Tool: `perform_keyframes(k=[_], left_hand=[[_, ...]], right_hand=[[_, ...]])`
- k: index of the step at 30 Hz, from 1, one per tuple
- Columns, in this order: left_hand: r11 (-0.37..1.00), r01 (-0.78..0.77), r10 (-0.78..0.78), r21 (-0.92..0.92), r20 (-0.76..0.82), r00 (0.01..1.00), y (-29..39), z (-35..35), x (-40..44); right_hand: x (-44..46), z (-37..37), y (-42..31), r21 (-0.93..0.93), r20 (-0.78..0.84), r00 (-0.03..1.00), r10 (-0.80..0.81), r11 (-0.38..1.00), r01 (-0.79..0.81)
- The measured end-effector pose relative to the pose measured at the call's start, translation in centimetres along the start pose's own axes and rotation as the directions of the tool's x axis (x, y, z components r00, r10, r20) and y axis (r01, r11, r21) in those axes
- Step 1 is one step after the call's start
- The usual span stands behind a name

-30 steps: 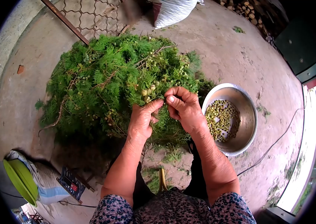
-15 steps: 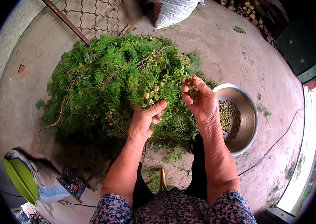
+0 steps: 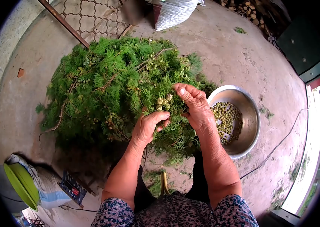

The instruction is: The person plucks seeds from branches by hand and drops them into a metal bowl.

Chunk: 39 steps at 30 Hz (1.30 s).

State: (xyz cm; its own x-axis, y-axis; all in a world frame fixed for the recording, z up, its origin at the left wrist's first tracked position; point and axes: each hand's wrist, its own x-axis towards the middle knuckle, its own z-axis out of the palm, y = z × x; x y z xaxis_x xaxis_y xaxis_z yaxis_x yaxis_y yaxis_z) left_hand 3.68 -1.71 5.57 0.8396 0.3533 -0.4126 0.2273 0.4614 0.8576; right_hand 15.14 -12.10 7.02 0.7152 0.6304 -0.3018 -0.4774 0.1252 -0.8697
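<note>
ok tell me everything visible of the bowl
The bowl is round and silvery, metal by its look, with a smooth rim. It stands upright on the floor beside the branches, small greenish cones covering part of its bottom. The right arm hides some of its left edge; contact is unclear.

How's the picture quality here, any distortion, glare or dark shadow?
Head view: the scene bows, with black corners; same head view: the strip at right glares white, the metal bowl catches a shine, and shadow sits beneath the branches.
</note>
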Motion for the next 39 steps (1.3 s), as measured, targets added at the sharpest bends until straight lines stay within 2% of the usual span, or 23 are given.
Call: perform_keyframes(k=[1,3,8,10,11,13,16,17,18,19,21,22,23,25,26,27,29,31,33,35,37,38,39], left_hand=[[1.0,0.0,0.0,0.0,0.0,1.0,-0.1,0.0,0.0],[1.0,0.02,-0.021,-0.014,-0.062,0.998,-0.3,0.1,0.1],[0.997,-0.038,0.034,-0.066,-0.062,0.997,0.1,0.9,0.1],[0.992,-0.106,0.093,-0.063,-0.186,0.978,-0.8,0.8,0.4],[0.992,-0.106,0.092,-0.063,-0.187,0.978,-0.8,1.0,0.4],[0.972,-0.109,0.046,-0.207,-0.288,0.956,-0.6,1.4,0.3],[0.987,-0.082,0.056,-0.138,-0.184,0.981,0.0,1.3,-0.2],[0.993,-0.087,0.078,-0.084,-0.11,0.991,0.3,1.5,-0.4],[0.99,-0.108,0.095,-0.086,-0.137,0.986,-0.2,1.6,-0.3],[0.991,-0.101,0.089,-0.087,-0.136,0.987,-0.7,1.4,-0.1],[0.99,-0.12,0.099,-0.076,-0.244,0.965,-1.5,1.0,0.3],[0.993,-0.093,0.078,-0.076,-0.179,0.981,0.1,1.2,-0.7],[0.988,-0.137,0.121,-0.073,-0.194,0.974,0.3,1.1,-1.2],[0.987,-0.114,0.076,-0.112,-0.298,0.951,-0.5,0.6,-0.8],[0.982,-0.148,0.102,-0.119,-0.33,0.938,-0.7,0.6,-0.4],[0.975,-0.187,0.154,-0.118,-0.248,0.957,-1.0,0.0,0.0],[0.975,-0.151,0.085,-0.163,-0.356,0.931,-0.7,0.4,0.1],[0.959,-0.081,0.01,-0.27,-0.252,0.968,-0.9,-0.5,0.3],[0.963,-0.087,0.037,-0.256,-0.197,0.98,-0.4,-0.2,-0.2],[0.977,-0.089,0.041,-0.192,-0.242,0.969,0.0,0.6,-0.6],[0.974,-0.143,0.092,-0.174,-0.272,0.958,-0.3,0.5,-0.4],[0.973,-0.143,0.087,-0.182,-0.286,0.954,-0.1,0.5,-0.5],[0.968,-0.153,0.089,-0.196,-0.302,0.949,0.2,0.5,-0.6]], right_hand=[[0.1,-0.2,0.2,0.0,0.0,1.0,0.0,1.0,0.0],[0.5,-0.7,0.7,-0.097,0.078,0.987,-0.138,0.985,0.145],[-0.1,0.0,-0.2,-0.329,0.03,0.974,-0.224,0.918,0.221],[0.2,-0.1,0.3,-0.367,0.04,0.96,-0.277,0.89,0.272],[0.3,-0.1,0.5,-0.403,0.053,0.943,-0.329,0.857,0.322],[0.2,0.3,0.7,-0.4,0.055,0.934,-0.352,0.85,0.344],[0.3,0.5,1.2,-0.365,-0.02,0.936,-0.352,0.874,0.321],[0.6,0.5,1.7,-0.442,-0.019,0.882,-0.47,0.796,0.414],[0.7,0.4,2.0,-0.516,-0.008,0.815,-0.58,0.7,0.493],[0.7,0.3,2.0,-0.518,-0.012,0.817,-0.576,0.703,0.487],[0.8,0.0,1.7,-0.677,-0.092,0.747,-0.659,0.591,0.438],[1.3,-1.1,0.9,-0.349,-0.28,0.87,-0.406,0.887,0.302],[1.9,-2.3,0.1,-0.076,-0.358,0.877,-0.32,0.946,0.315],[2.5,-4.8,-0.3,0.102,-0.44,0.862,-0.253,0.939,0.328],[2.4,-5.6,-0.4,0.134,-0.482,0.853,-0.198,0.946,0.295],[2.2,-6.4,-0.5,0.166,-0.522,0.841,-0.142,0.95,0.263],[1.6,-8.8,-0.4,0.225,-0.536,0.834,-0.128,0.931,0.287],[1.2,-11.3,-0.3,0.256,-0.651,0.755,-0.081,0.913,0.318],[0.4,-13.4,-0.2,0.195,-0.699,0.708,-0.104,0.924,0.328],[0.5,-14.5,-0.7,0.32,-0.842,0.532,0.089,0.877,0.359],[1.1,-20.1,1.4,0.315,-0.862,0.488,0.138,0.9,0.302],[0.7,-21.4,1.9,-0.263,-0.868,0.453,-0.202,0.962,-0.074],[0.9,-22.6,2.2,-0.436,-0.838,0.45,-0.31,0.875,-0.21]])
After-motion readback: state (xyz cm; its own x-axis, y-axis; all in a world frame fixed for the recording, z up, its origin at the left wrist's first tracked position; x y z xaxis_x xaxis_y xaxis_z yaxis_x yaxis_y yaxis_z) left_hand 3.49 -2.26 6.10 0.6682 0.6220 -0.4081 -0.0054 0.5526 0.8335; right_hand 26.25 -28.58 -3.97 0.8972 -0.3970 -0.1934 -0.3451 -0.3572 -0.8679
